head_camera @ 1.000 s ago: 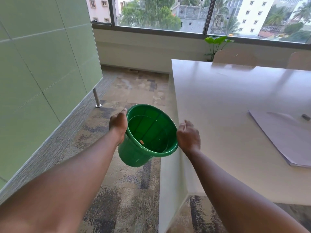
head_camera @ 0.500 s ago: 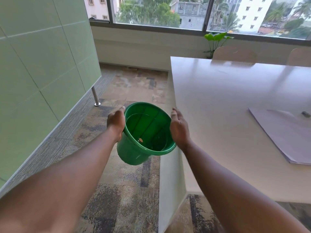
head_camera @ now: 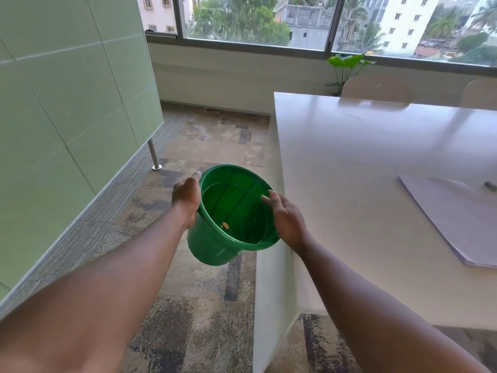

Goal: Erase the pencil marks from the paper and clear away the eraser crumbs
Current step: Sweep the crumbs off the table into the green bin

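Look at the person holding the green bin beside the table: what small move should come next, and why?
Probably set the green bin down on the floor. The left hand grips its rim, holding it in the air beside the table; the right hand is open at the rim. The paper lies out of reach on the table.

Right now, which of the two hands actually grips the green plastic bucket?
The left hand: it clasps the green plastic bucket at its rim. The right hand is open, its fingers straight beside the opposite rim.
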`<state>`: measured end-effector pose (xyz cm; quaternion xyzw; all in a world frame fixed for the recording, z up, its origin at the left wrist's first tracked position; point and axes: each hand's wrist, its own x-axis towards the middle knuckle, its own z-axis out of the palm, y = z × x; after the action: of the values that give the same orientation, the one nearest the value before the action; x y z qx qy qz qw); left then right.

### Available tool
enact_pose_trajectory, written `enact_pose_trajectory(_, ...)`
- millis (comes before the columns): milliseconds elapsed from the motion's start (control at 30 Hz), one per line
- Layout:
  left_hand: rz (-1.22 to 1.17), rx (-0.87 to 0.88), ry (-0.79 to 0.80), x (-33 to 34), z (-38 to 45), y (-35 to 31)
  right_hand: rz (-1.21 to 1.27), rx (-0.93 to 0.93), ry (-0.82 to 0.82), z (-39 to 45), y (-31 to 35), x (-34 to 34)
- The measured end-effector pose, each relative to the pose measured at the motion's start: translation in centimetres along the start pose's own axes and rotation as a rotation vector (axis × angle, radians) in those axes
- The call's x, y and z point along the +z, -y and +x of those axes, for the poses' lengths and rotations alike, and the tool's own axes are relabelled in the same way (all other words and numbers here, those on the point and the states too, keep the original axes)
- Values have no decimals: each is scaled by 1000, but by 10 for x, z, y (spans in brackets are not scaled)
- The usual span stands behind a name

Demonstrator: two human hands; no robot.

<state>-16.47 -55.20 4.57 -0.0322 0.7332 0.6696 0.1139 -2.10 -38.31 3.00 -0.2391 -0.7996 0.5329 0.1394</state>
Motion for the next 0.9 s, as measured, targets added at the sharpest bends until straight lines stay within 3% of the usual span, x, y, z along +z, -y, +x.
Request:
enact_pose_trajectory(67, 4, 0, 2, 0, 0, 1, 130, -36, 17, 0, 13, 11)
enact_pose_trajectory(167, 7, -4, 7, -1, 0, 1, 118, -59, -80, 4, 18, 3)
enact_pose_trajectory(267, 9, 1, 7, -2, 0, 1, -62, -30, -264, 12, 3, -30)
enact_pose_trajectory(367, 2, -2, 8, -1, 0, 2, -283, 104, -350, 16, -21, -68)
enact_pose_trajectory(433, 2, -10, 11, 0, 1, 1, -383, 189, -340, 18, -32, -78)
enact_pose_trajectory(533, 4, -11, 20, -1, -1, -3, -432, 166, -265, 19, -34, -67)
enact_pose_trajectory(600, 4, 7, 26, -1, -1, -4, -356, 86, -158, 16, -23, -48)
enact_pose_trajectory(700, -8, 5, 27, -2, -1, -4, -42, -4, -12, 9, 3, -14)
enact_pose_trajectory(800, 3, 3, 28, -2, -1, -3, 40, -61, -10, 13, 21, 1)
enact_pose_trajectory(900, 6, 17, 31, -2, 1, -1, -15, -55, -132, 23, 21, -14)
